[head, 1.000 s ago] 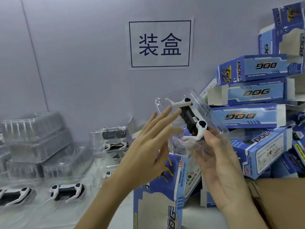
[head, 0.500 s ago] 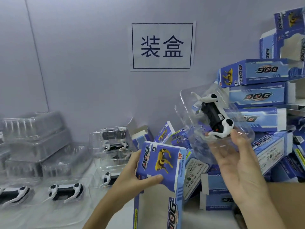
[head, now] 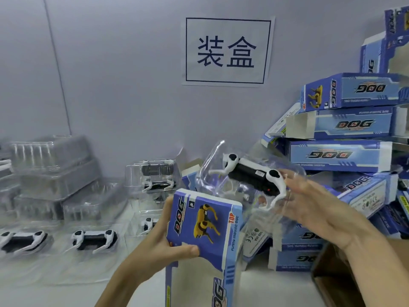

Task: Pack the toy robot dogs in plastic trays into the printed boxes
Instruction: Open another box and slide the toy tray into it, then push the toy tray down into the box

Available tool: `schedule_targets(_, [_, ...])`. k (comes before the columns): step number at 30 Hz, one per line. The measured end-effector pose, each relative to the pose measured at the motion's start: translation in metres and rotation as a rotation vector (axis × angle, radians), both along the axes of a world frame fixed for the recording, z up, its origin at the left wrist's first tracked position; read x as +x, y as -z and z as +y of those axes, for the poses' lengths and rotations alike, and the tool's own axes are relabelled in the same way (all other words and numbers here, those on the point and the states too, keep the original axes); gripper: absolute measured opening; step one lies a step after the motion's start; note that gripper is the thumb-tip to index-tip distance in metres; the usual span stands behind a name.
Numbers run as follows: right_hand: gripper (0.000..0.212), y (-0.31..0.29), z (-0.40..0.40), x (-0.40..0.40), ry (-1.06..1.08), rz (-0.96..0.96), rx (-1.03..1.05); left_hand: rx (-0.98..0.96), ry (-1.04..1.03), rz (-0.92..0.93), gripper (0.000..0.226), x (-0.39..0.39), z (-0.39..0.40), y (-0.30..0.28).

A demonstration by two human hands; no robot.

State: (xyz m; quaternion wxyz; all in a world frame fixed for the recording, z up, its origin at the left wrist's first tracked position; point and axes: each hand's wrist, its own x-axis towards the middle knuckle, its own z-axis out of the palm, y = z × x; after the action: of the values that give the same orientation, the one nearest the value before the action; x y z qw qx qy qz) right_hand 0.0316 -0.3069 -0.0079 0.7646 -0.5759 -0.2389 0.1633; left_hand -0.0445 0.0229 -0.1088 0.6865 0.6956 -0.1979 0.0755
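Tray in my right hand, box in my left

My right hand grips the clear plastic tray holding the toy robot dog, just above the printed box clasped by my left hand. I should open the box's end, align the tray lengthwise and slide it in.

wall sign "装盒", printed box "DOG", "TOP"

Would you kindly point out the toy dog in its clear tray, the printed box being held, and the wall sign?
toy dog (head: 250, 176), head view, black body.
printed box (head: 203, 227), head view, end panel with yellow dog picture.
wall sign (head: 226, 52), head view, between the two characters.
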Motion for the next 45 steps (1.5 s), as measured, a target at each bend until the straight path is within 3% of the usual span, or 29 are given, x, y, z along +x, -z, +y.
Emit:
schedule_targets(5, [0.066, -0.025, -0.01, 0.011, -0.08, 0.012, -0.214, 0.024, -0.026, -0.06, 0.131, 0.001, -0.002, -0.011])
schedule_targets(10, [0.074, -0.042, -0.007, 0.014, -0.182, 0.031, -0.221, 0.064, 0.028, 0.069, 0.115, -0.001, -0.006, -0.007])
schedule_targets(12, [0.081, -0.038, -0.005, 0.016, -0.19, 0.031, -0.22, 0.032, -0.003, 0.032, 0.102, -0.002, -0.009, -0.009])
schedule_targets(19, [0.075, -0.014, 0.001, 0.013, -0.228, 0.069, -0.177, 0.054, 0.053, -0.02, 0.108, -0.002, -0.017, -0.016])
schedule_targets(21, [0.075, -0.016, 0.002, 0.01, -0.17, 0.006, -0.261, 0.035, 0.022, -0.002, 0.106, -0.001, -0.017, -0.016])
schedule_targets(25, [0.064, -0.017, 0.007, -0.007, 0.179, -0.061, -0.411, 0.017, -0.014, 0.023, 0.102, 0.0, -0.019, -0.015])
schedule_targets(30, [0.09, -0.007, 0.023, -0.035, 0.328, -0.114, -0.526, 0.018, -0.046, 0.033, 0.103, 0.0, -0.023, -0.015])
schedule_targets(32, [0.094, 0.003, 0.03, -0.04, 0.389, -0.117, -0.498, 0.011, -0.062, 0.023, 0.105, -0.001, -0.023, -0.014])
schedule_targets(39, [0.06, 0.01, 0.037, -0.031, 0.44, -0.156, -0.254, 0.072, -0.166, -0.179, 0.11, -0.008, -0.031, -0.019])
schedule_targets(43, [0.058, -0.006, 0.024, -0.012, 0.379, -0.17, -0.21, -0.115, -0.276, -0.223, 0.083, -0.007, -0.045, -0.025])
schedule_targets(45, [0.06, -0.014, 0.019, -0.004, 0.358, -0.231, -0.238, -0.172, -0.343, -0.2, 0.084, -0.006, -0.048, -0.025])
